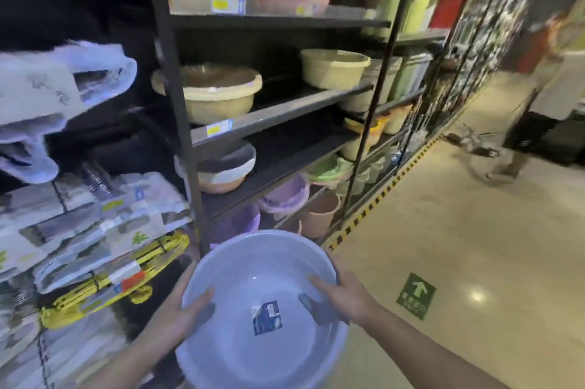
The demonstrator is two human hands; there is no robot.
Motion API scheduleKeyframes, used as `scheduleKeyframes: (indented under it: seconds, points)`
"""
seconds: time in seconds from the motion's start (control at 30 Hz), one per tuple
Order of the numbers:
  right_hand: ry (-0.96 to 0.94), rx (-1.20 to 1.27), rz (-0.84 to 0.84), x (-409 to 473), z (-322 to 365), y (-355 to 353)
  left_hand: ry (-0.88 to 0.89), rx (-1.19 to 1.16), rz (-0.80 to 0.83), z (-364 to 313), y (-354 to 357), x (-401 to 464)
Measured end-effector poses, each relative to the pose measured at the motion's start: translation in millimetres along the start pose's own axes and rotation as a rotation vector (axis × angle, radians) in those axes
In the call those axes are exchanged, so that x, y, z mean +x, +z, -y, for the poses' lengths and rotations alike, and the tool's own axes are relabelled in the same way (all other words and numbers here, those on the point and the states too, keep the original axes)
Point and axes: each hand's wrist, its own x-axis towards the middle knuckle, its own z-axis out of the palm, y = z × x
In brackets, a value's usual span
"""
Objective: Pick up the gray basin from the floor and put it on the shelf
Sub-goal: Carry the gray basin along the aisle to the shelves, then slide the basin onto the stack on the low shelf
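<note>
The gray basin (pixel 253 265) is round, with a blue and white label stuck inside its bottom. It is off the floor, held low in front of me and tilted so its inside faces me. My left hand (pixel 185 309) grips its left rim with the thumb inside. My right hand (pixel 340 293) grips the right rim, fingers curled inside. The dark metal shelf (pixel 278 116) stands just beyond the basin, with several tiers. Its middle tier has bare board to the right of a covered basin.
Beige basins (pixel 218 94) sit on the upper tier, pink and purple tubs (pixel 285 195) on the lowest. Bundled packages (pixel 95 230) are stacked at the left. A person (pixel 538 97) walks in the aisle at the right. Yellow-black tape (pixel 380 195) edges the shelf base; a green arrow sign (pixel 416 295) marks the floor.
</note>
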Motion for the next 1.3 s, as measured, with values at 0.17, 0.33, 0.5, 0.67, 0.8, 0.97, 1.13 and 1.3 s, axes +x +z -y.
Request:
scheduleKeyframes:
  seconds: [0.17,0.33,0.5,0.67,0.8,0.97,1.13,1.3]
  points:
    - [-0.002,0.031,-0.086,-38.2,23.3,-66.8,0.009,0.123,0.055,-69.2,37.1,6.2]
    - [0.051,0.066,-0.178,-44.1,12.3,-116.9,0.014,0.145,0.139,-110.0,85.5,20.2]
    - [0.093,0.128,-0.212,-14.2,-14.0,-173.4,0.071,0.12,0.17,-129.2,146.1,61.9]
    - [0.091,0.178,-0.193,32.7,-32.0,-247.1,0.01,0.09,0.186,-150.7,213.2,118.5]
    - [0.072,0.158,-0.169,76.4,-41.6,-311.9,-0.01,0.047,0.158,-169.8,267.8,166.6]
    - [0.069,0.163,-0.15,137.0,-50.9,-381.9,-0.049,-0.001,0.152,-191.3,324.7,226.8]
    - [0.092,0.189,-0.112,211.4,-56.7,-429.2,-0.057,0.012,0.102,-215.9,361.9,291.2]
    - [0.07,0.157,-0.082,298.2,-59.8,-471.8,-0.066,-0.003,0.097,-223.6,392.5,387.9]
